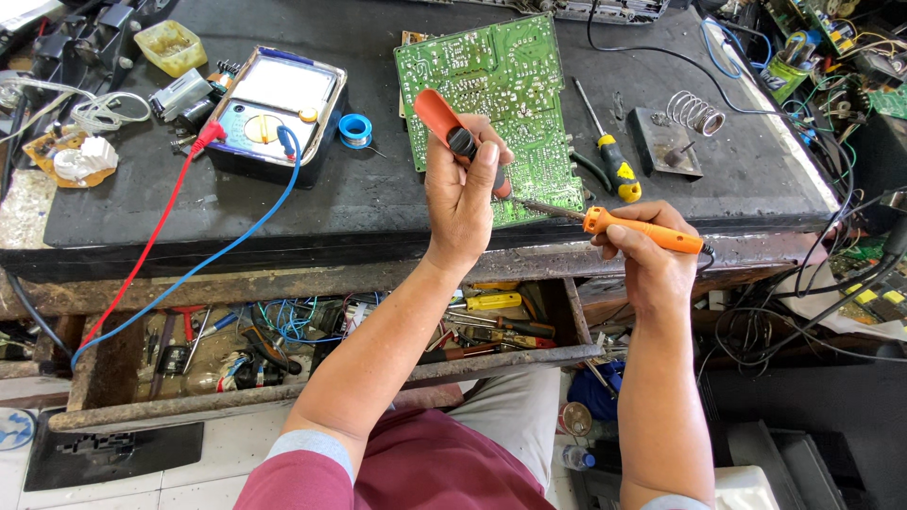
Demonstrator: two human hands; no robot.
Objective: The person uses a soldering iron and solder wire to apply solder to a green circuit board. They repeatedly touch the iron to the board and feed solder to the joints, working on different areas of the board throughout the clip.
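nearest the camera: a maroon shirt and grey trousers, with both forearms reaching out over an open wooden drawer (283, 401) crammed with hand tools, loose wire and screwdrivers.

right hand (652, 260) — fingers wrapped around the grip of an orange soldering iron (642, 229), held nearly level, its metal tip pointing left and resting at the lower right edge of the green circuit board (496, 99). the iron's cord runs off to the right.

left hand (463, 194) — fingers closed around an orange and black desoldering pump (452, 130), held tilted with its orange end up and to the left, its lower end over the near edge of the board, just beside the iron tip.

the board lies copper side up on the dark bench mat (378, 198), near the front edge.

beyond and to the left: an analogue multimeter (274, 109) in a dark case, with a red lead (151, 236) and a blue lead (236, 241) trailing down past the drawer; a small blue solder spool (355, 129) beside it; a yellow plastic tray (170, 45) further back.

to the right of the board: a yellow-handled screwdriver (609, 151) and a coiled iron stand (682, 127). tangled cables crowd the far right.
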